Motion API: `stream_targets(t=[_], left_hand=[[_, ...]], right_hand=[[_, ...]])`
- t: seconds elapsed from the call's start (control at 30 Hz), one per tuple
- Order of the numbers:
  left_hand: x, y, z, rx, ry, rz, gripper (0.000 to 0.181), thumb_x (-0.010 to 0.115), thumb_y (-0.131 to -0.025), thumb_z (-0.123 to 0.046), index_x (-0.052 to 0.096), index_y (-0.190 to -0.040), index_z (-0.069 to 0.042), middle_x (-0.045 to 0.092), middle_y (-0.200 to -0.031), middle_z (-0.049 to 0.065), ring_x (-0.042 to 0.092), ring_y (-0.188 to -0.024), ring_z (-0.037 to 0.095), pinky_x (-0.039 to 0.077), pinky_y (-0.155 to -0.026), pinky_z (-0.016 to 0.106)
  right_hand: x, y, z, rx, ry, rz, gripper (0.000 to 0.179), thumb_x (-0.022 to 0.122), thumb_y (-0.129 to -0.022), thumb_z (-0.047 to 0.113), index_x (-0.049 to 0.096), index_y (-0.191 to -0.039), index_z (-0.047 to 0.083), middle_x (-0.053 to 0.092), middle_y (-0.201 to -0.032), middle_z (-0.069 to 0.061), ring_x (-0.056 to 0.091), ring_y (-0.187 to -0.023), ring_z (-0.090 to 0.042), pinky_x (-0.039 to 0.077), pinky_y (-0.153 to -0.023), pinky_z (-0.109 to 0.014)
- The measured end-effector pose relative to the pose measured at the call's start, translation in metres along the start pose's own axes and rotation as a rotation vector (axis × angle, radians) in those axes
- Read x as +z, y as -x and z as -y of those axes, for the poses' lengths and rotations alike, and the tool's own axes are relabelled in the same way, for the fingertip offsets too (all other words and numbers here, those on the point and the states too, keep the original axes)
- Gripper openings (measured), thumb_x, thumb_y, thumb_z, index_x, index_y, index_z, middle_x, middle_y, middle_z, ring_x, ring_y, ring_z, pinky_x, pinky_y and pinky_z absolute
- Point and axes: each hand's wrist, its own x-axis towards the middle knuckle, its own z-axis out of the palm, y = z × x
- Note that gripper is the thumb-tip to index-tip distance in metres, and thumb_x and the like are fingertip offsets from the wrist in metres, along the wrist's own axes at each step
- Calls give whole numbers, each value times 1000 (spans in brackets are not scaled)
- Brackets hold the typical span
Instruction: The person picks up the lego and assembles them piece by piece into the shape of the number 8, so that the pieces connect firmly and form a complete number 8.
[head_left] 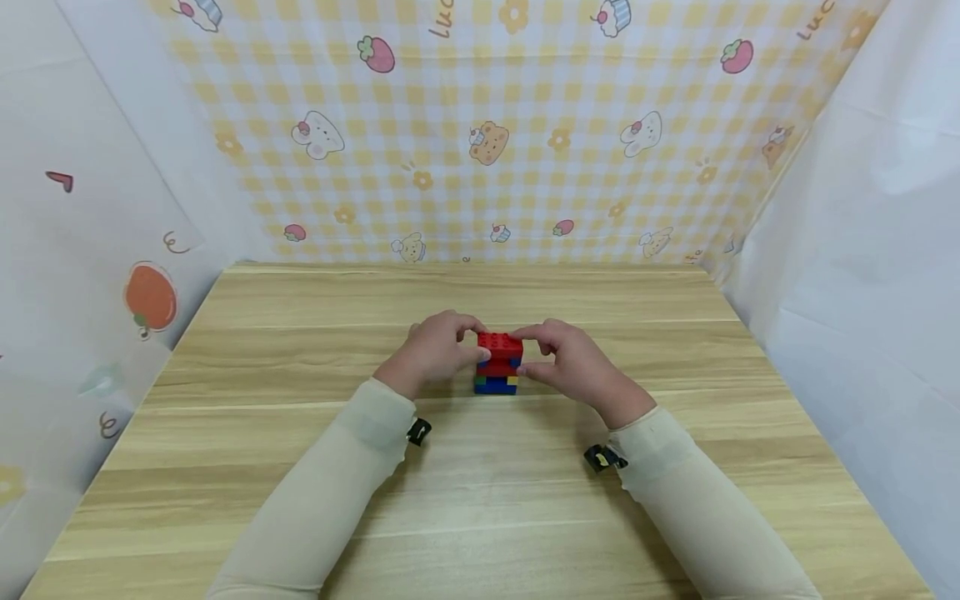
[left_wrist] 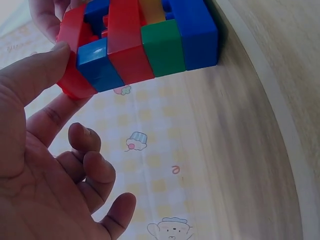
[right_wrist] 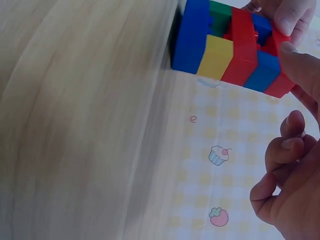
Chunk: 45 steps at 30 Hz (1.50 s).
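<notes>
A small tower of toy building bricks stands upright on the table. A long blue brick (head_left: 496, 387) forms its base, with a green brick (left_wrist: 162, 47) and a yellow brick (right_wrist: 216, 56) at opposite ends above it. Over these lies a red brick (right_wrist: 242, 55), then two small blue bricks, one at the left end (left_wrist: 100, 65) and one at the right (right_wrist: 263, 71). Another red brick (head_left: 501, 343) tops the stack. My left hand (head_left: 438, 350) pinches its left end between thumb and index finger. At the right end, my right hand (head_left: 570, 358) pinches the same top brick.
The wooden table (head_left: 300, 467) reaches back to a yellow checked cloth (head_left: 450, 100) with cartoon prints. White sheets hang at the left (head_left: 45, 250) and right (head_left: 862, 250). Dark straps (head_left: 602, 457) hang at both sleeve cuffs.
</notes>
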Motion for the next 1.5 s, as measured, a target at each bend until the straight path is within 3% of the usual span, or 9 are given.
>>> stream_targets(t=[0.27,0.6,0.93,1.1,1.33,1.5], left_hand=[[1,-4,5,-3,25,-6,36,73,-100,-42,69,-133,-29,63,-124,5,56,-113,28,36,-105,52],[2,-8,8,5,37,-5,36,74,-99,-39,68,-134,-29,63,-123,5,56,-114,29,36,-106,52],[5,-10,12,28,-13,-6,52,76,-98,-36,59,-146,-32,64,-119,5,57,-110,28,35,-102,51],[8,-10,12,41,-23,-43,55,77,-98,-32,57,-149,-33,64,-121,4,57,-111,27,36,-101,52],[12,-8,12,52,-49,-108,53,77,-98,-31,59,-147,-33,63,-111,2,57,-103,25,37,-95,48],[14,-5,10,48,-70,-116,56,78,-97,-31,58,-149,-32,63,-110,2,57,-102,24,38,-94,48]], right_hand=[[4,-2,-3,-13,122,-20,59,89,-87,25,68,-142,24,58,-92,-14,46,-77,-20,41,-65,-34],[12,-5,-1,-5,230,-66,59,90,-87,27,67,-141,24,60,-94,-11,46,-66,-19,42,-59,-32],[14,-9,0,44,229,-56,58,87,-89,25,64,-143,23,55,-91,-2,49,-71,-20,42,-60,-31],[13,-12,-1,65,218,-42,60,86,-91,25,62,-145,22,56,-93,-3,49,-75,-21,43,-63,-32],[13,-16,-1,86,164,-26,59,85,-92,24,61,-146,22,59,-95,-5,52,-83,-24,46,-67,-34],[11,-20,-3,121,103,9,61,84,-92,23,60,-148,25,57,-95,-6,52,-83,-24,45,-68,-35]])
